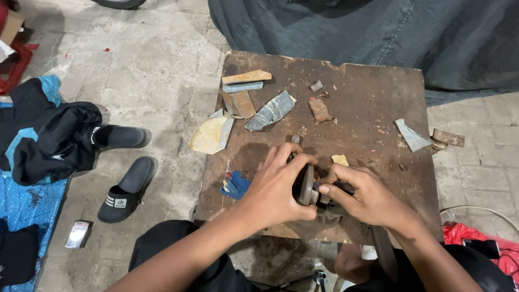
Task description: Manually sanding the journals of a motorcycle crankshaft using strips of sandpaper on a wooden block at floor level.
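My left hand [278,184] grips a dark, flat, disc-like tool [307,185] at the near middle of a worn wooden board [373,97]. Beside it my right hand [359,196] pinches a small piece against the tool's edge; the piece is mostly hidden by my fingers. A small yellowish chip [340,159] lies just beyond my right hand. Scraps lie farther back on the board: a tan strip [247,77], a grey strip [243,86], a brown piece [240,104], a grey marbled shard [270,111] and a reddish chip [320,110].
A yellowish shard [210,135] overhangs the board's left edge, blue scraps [235,185] near it. A pale shard [411,135] and rusty piece [448,138] sit at the right edge. Two black slippers [127,189] and dark clothing [48,135] lie on the stone floor at left. Dark cloth [351,27] behind.
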